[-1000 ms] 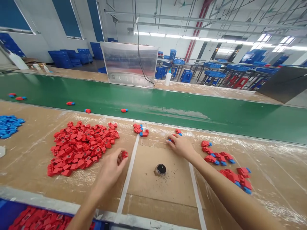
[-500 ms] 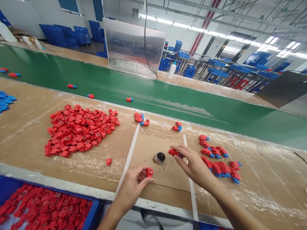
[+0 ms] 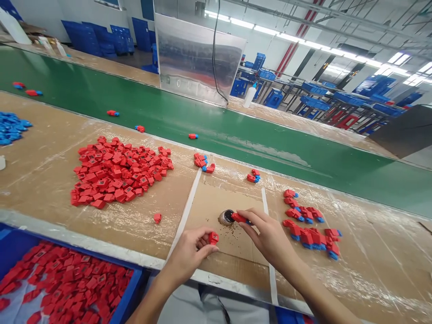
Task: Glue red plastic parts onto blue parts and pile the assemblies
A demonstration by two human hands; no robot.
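Moved: right hand (image 3: 266, 236) nearer black cup (image 3: 227, 217), red-blue part (image 3: 239, 218) just beside its rim;
left hand (image 3: 187, 256): grip clamped on red part (image 3: 213, 237);
right hand: grip clamped on red-blue part

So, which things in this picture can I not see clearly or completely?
Head view only.
1. Round black fixture: partly covered by the red-and-blue piece in the right hand; its inside is hidden.
2. Red piece: partly covered by the left hand; its markings are too small to make out.
3. Blue bin: cut off by the bottom and left edges.
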